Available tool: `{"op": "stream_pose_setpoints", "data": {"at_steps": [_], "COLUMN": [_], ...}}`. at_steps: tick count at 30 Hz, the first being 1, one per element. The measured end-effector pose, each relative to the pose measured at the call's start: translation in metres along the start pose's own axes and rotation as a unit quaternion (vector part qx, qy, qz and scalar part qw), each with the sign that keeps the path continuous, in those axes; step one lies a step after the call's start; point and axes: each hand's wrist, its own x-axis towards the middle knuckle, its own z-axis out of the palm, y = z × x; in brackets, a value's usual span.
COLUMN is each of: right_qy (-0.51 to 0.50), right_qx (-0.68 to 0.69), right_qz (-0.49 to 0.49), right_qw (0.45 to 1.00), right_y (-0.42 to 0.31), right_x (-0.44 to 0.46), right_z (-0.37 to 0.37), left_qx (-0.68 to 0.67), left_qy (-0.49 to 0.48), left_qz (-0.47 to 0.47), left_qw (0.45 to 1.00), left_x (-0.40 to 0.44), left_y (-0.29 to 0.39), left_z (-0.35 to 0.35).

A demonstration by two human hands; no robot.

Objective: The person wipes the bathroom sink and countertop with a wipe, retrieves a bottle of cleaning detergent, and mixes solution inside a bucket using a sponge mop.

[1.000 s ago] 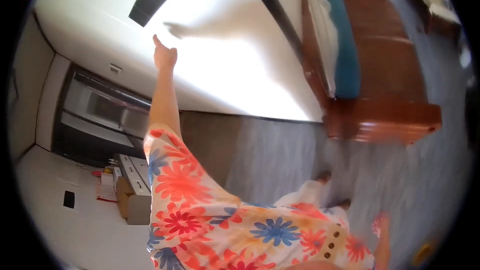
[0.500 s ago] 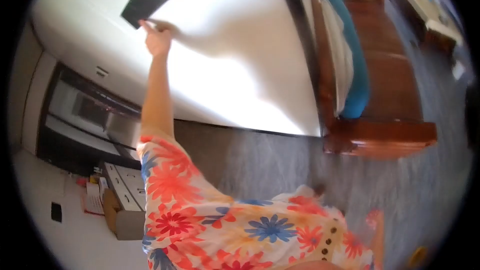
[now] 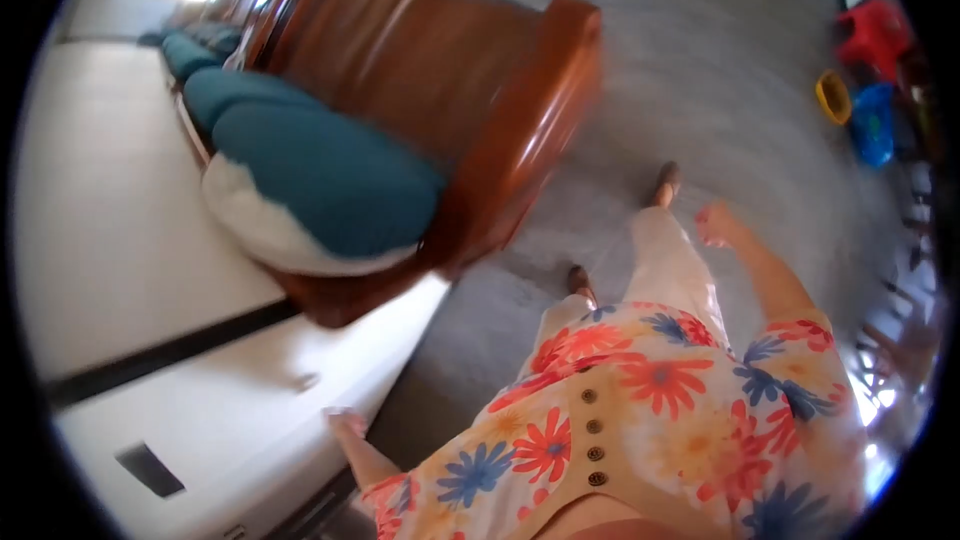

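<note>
My left hand (image 3: 347,423) is low beside the white wall (image 3: 120,210), apart from it as far as I can tell. Its fingers look loosely stretched, though blurred, and nothing shows in them. On the wall to its left is a dark rectangular panel (image 3: 150,468). My right hand (image 3: 715,225) hangs out over the grey floor (image 3: 640,70), beside my leg in light trousers (image 3: 665,260). Its fingers are curled in, with no object visible in them.
A brown wooden bench (image 3: 535,130) stands ahead along the wall, with a teal and white cushion (image 3: 320,180) on it. On the right are a red plastic stool (image 3: 875,38), a yellow ring-shaped item (image 3: 832,97) and a blue plastic item (image 3: 872,125).
My left hand has left the dark wall panel, where a fingertip was at its edge, and dropped to my side. The view has swung right toward the bench and floor.
</note>
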Motion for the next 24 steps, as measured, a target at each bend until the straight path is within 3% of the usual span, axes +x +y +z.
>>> {"op": "stream_pose_setpoints", "data": {"at_steps": [1,2,3,5,6,7,9,12,15,18,24], "right_qy": [0.003,-0.008,-0.023,-0.045,-0.039,-0.029,0.000,0.037,0.029,0.036,0.043], "right_qx": [-0.001,0.003,0.005,0.012,0.032,0.075,0.166,0.197,0.088,0.147,0.086], "right_qz": [0.005,0.021,0.037,0.059,0.053,0.027,-0.030,0.027,0.062,0.019,-0.031], "right_qw": [1.000,1.000,0.999,0.997,0.997,0.996,0.986,0.979,0.994,0.988,0.995], "right_y": [0.011,0.022,0.033,0.054,0.070,0.108,0.151,0.125,0.060,0.044,-0.016], "right_x": [0.009,0.017,0.026,0.046,0.062,0.107,0.155,0.170,0.169,0.206,0.289], "right_z": [-0.015,-0.032,-0.050,-0.073,-0.079,-0.107,-0.126,-0.199,-0.281,-0.331,-0.468], "left_qx": [0.110,0.201,0.294,0.202,0.227,0.251,0.189,0.228,0.228,0.250,0.332], "left_qy": [-0.214,-0.343,-0.403,-0.449,-0.431,-0.429,-0.432,-0.418,-0.396,-0.361,-0.328], "left_qz": [-0.053,-0.057,-0.062,-0.041,-0.003,0.026,0.039,0.099,0.106,0.118,0.093], "left_qw": [0.969,0.916,0.864,0.869,0.873,0.867,0.881,0.874,0.883,0.891,0.879], "left_x": [-0.013,-0.064,-0.154,-0.193,-0.226,-0.264,-0.291,-0.330,-0.376,-0.405,-0.476], "left_y": [-0.009,0.008,0.067,0.092,0.126,0.148,0.192,0.276,0.351,0.403,0.547], "left_z": [0.049,0.083,0.111,0.144,0.162,0.231,0.266,0.313,0.341,0.374,0.460]}}
